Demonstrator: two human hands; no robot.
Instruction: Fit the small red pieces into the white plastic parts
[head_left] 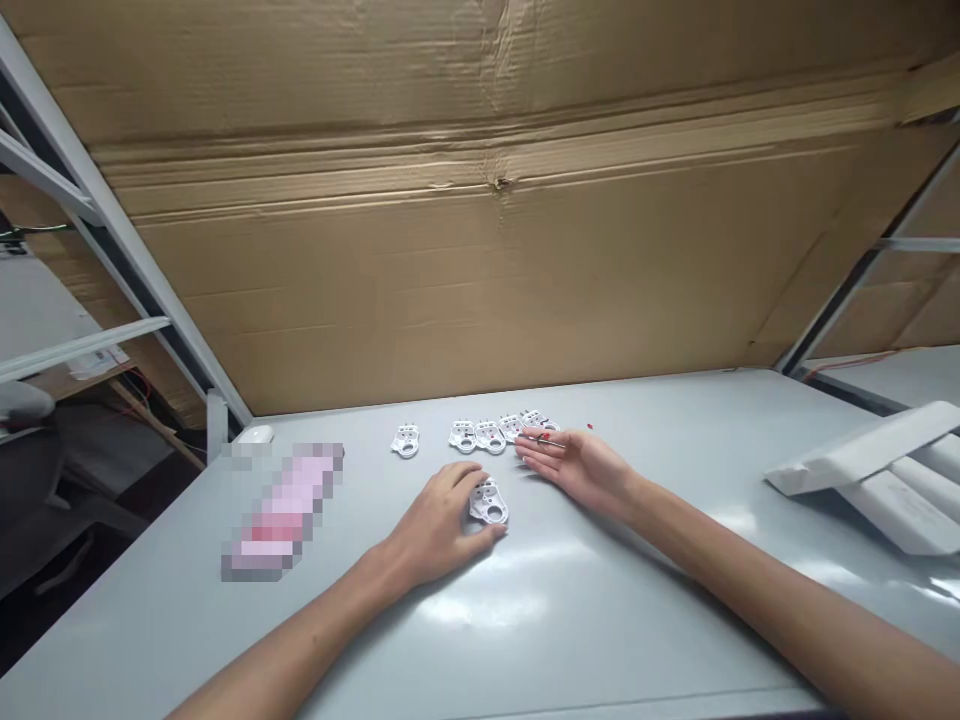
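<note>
My left hand [450,525] curls around a small white plastic part [490,503] with a round hole, keeping it on the table between thumb and fingers. Palm up, my right hand [566,463] has its fingers stretched out. A thin dark metal tool [551,442] lies across these fingers, with a tiny red piece [544,436] by it; its exact kind is too small to make out. Beyond my hands stands a row of similar white parts [491,438], the rightmost partly behind my right fingers. Another white part [406,441] lies apart to the left.
A tiny red piece [590,427] lies right of the row. On the left are a blurred pink object [292,510] and a white rounded object [255,435]. White foam pieces [885,480] sit at right. A cardboard wall [480,290] closes the grey table's [480,650] back.
</note>
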